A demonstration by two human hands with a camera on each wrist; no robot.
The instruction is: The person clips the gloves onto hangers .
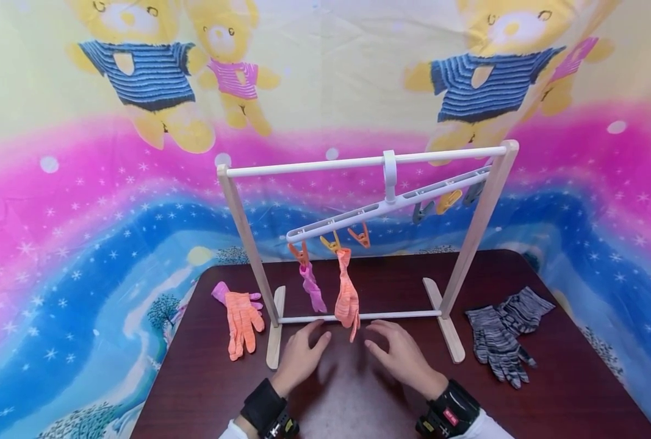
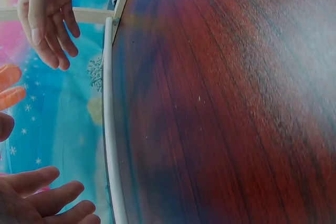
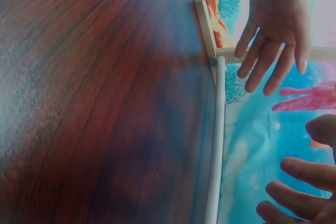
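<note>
Orange glove, head view: Knit and limp, an orange glove [image 1: 347, 299] hangs mid-frame from a yellow clip [image 1: 332, 244] on a white hanger [image 1: 352, 218], beside a pink glove [image 1: 313, 289].
Glove's feel, head view: It looks soft, light and hard to damage, likely to swing at a nudge; the gathered cuff just under the clip seems the surest place to pinch.
Hands, head view: Low in the center of the frame, the left hand [image 1: 301, 353] and right hand [image 1: 401, 353] flank the glove, near but apart from it, fingers loosely bent around nothing.
Left wrist view: The left hand's fingers spread, empty, at lower left; orange glove tips show at the left edge.
Right wrist view: The right hand's fingers fan out, empty, at lower right; the left hand's palm shows at upper right.
</note>
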